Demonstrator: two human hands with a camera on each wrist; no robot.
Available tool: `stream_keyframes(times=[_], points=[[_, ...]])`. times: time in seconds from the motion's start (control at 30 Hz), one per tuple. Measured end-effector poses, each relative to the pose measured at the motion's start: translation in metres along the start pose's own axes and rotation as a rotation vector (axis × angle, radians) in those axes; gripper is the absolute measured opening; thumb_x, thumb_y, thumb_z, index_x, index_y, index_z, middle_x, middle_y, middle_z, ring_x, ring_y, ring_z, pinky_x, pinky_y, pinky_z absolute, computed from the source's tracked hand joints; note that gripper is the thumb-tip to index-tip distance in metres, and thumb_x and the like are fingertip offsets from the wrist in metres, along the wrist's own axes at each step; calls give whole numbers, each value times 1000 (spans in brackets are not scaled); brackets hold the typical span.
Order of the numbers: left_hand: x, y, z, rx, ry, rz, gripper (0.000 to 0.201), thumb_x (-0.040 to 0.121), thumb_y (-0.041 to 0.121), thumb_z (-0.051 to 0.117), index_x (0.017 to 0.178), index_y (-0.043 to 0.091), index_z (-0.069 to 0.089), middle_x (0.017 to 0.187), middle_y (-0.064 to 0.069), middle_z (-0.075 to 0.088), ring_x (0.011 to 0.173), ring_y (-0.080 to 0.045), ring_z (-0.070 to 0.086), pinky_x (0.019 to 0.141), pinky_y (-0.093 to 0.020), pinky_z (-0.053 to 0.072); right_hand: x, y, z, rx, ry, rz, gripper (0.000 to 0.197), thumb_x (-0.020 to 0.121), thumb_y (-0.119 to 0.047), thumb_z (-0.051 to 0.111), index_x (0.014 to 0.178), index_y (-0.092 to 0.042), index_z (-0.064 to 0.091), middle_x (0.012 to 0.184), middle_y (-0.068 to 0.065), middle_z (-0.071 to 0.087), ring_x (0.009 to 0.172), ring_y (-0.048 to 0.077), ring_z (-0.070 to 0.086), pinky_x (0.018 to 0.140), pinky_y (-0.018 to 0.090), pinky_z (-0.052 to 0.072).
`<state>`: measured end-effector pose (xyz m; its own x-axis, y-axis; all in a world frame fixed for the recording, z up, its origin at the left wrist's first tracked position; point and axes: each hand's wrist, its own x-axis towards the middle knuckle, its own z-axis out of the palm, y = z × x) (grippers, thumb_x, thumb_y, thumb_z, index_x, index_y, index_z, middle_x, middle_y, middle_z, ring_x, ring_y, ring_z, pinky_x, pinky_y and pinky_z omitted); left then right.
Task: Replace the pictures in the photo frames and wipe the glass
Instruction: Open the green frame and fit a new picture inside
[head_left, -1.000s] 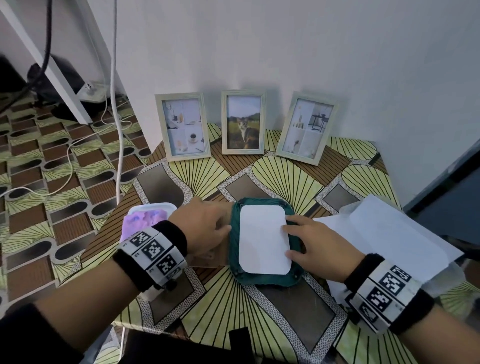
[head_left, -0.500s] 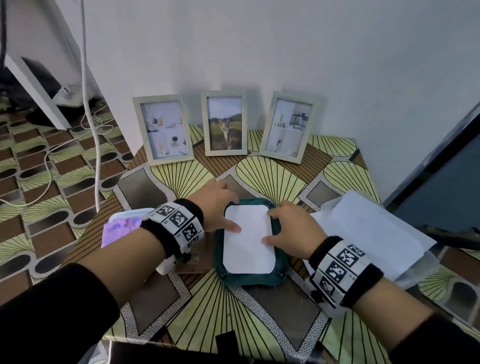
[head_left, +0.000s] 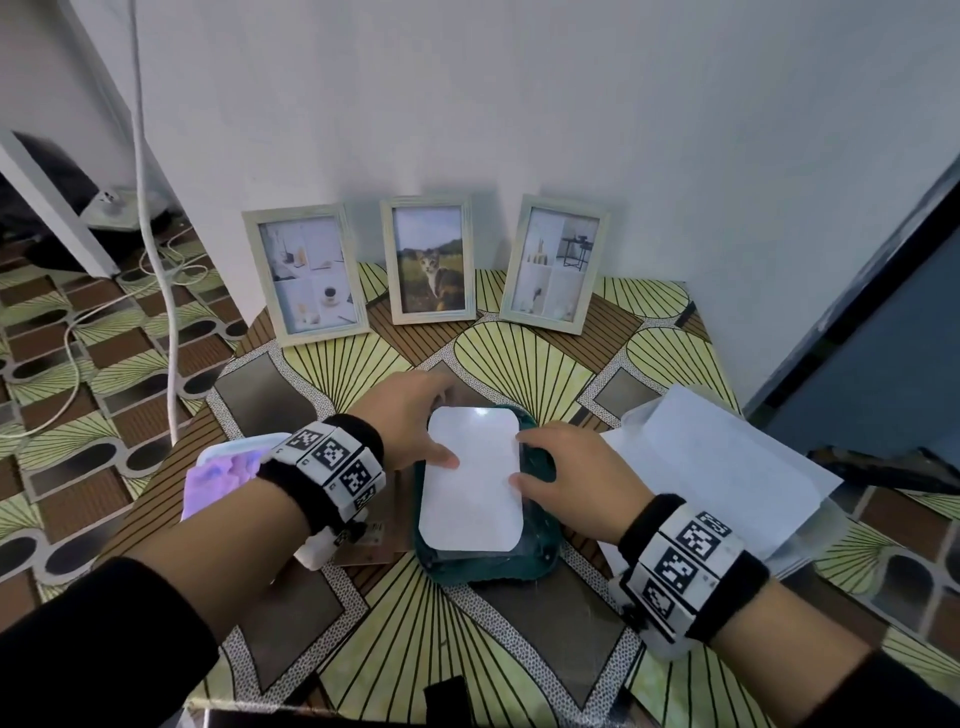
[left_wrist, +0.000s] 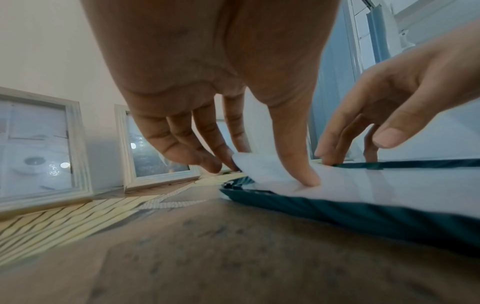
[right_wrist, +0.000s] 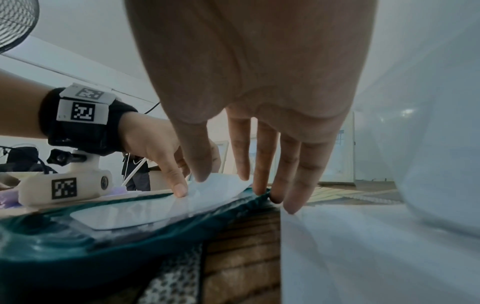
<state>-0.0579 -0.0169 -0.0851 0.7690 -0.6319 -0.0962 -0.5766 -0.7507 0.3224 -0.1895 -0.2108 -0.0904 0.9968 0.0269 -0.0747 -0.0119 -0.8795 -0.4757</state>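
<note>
A white sheet (head_left: 470, 488) with rounded corners lies on a clear pane over a dark green cloth (head_left: 488, 569) at the table's middle. My left hand (head_left: 441, 423) is at the sheet's far left corner. In the left wrist view its thumb (left_wrist: 309, 179) presses the sheet (left_wrist: 389, 185) while curled fingers lift that corner. My right hand (head_left: 524, 462) touches the sheet's right edge with thumb and forefinger, and its other straight fingers (right_wrist: 291, 197) rest on the cloth (right_wrist: 130, 253). Three pale photo frames stand against the wall: left (head_left: 306, 275), middle with a cat picture (head_left: 428, 260), right (head_left: 553, 265).
White papers in a clear bag (head_left: 727, 467) lie right of the cloth. A purple-and-white item (head_left: 218, 473) sits at the table's left edge, and a brown board (head_left: 376, 545) lies under my left wrist. A white cable (head_left: 156, 260) hangs at the left. The wall is close behind.
My left hand has slid from the sheet's left edge up to its far left corner. The right hand has shifted slightly farther along the right edge. The sheet stays on the cloth.
</note>
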Motion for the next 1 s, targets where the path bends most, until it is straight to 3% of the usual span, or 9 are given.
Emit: stream_keyframes(times=[0.17, 0.3, 0.4, 0.5, 0.67, 0.8, 0.9, 1.0], points=[[-8, 5, -3, -92, 41, -5, 52, 59, 39, 89, 93, 33, 50, 85, 15, 58, 75, 0, 52, 63, -26, 45, -11, 1, -13, 174, 142, -33, 32, 92, -35, 63, 121, -24, 65, 112, -9, 64, 100, 6, 58, 88, 28, 51], [-16, 9, -9, -178, 134, -3, 45, 66, 29, 86, 101, 36, 59, 90, 16, 59, 74, -1, 54, 67, -23, 50, -21, 3, -37, 217, 337, -55, 22, 91, -31, 65, 111, -25, 69, 100, -15, 65, 90, -2, 61, 78, 19, 54], [-24, 11, -16, -369, 224, -41, 45, 70, 20, 85, 106, 36, 63, 92, 15, 61, 72, 0, 60, 59, -15, 51, -33, 9, -60, 155, 408, -54, 19, 90, -30, 65, 108, -26, 70, 92, -16, 65, 86, -1, 60, 73, 17, 52], [-30, 16, -26, -598, 291, -56, 41, 72, 12, 84, 104, 32, 68, 90, 7, 65, 68, -6, 63, 60, -16, 52, -49, 21, -76, -7, 302, 24, 29, 88, -41, 63, 116, -32, 64, 89, -17, 59, 83, -3, 54, 72, 21, 47], [-41, 28, -34, -998, 317, -69, 38, 77, 3, 79, 108, 23, 72, 99, -4, 73, 84, -28, 71, 76, -37, 62, -78, 41, -76, -209, 81, 219, 57, 88, -55, 59, 140, -38, 43, 111, -16, 48, 93, -2, 46, 85, 23, 44], [-41, 36, -30, -1182, 305, -82, 37, 78, 1, 77, 109, 19, 72, 102, -7, 74, 91, -29, 73, 81, -43, 59, -87, 50, -66, -204, 21, 242, 50, 93, -45, 58, 139, -38, 42, 113, -17, 51, 96, 0, 47, 83, 20, 43], [-36, 46, -25, -1227, 286, -67, 35, 77, 2, 78, 106, 20, 72, 99, -8, 74, 90, -28, 73, 74, -37, 61, -86, 54, -60, -146, 23, 244, 40, 97, -28, 54, 136, -33, 49, 113, -12, 60, 99, 8, 57, 87, 26, 48], [-28, 61, -17, -1188, 240, -64, 33, 77, 1, 79, 103, 20, 72, 93, -7, 74, 86, -26, 74, 69, -36, 61, -83, 57, -59, -85, 79, 236, 34, 98, -24, 53, 131, -31, 55, 110, -10, 64, 95, 9, 62, 86, 28, 50]])
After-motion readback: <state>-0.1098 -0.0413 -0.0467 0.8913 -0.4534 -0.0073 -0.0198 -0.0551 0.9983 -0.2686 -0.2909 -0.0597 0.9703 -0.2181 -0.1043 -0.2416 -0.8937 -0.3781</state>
